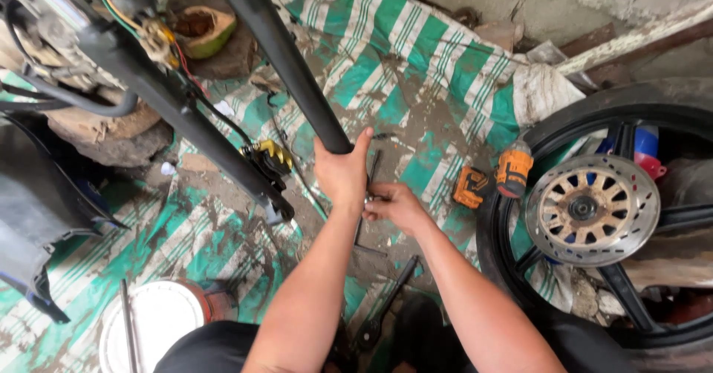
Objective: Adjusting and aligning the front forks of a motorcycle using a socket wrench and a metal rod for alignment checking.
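The lower end of a black fork tube (286, 57) is gripped by the left hand (342, 171), fingers wrapped round it and thumb raised beside it; the tube runs up and away to the top of the view. Just beside it, the right hand (395, 206) is closed in a pinch on what seems to be a small metal part, too small to identify; a wrench (382, 310) lies below on the muddy green-striped tarpaulin (416, 61); an orange cordless drill (496, 178) rests near a motorcycle wheel (594, 210).
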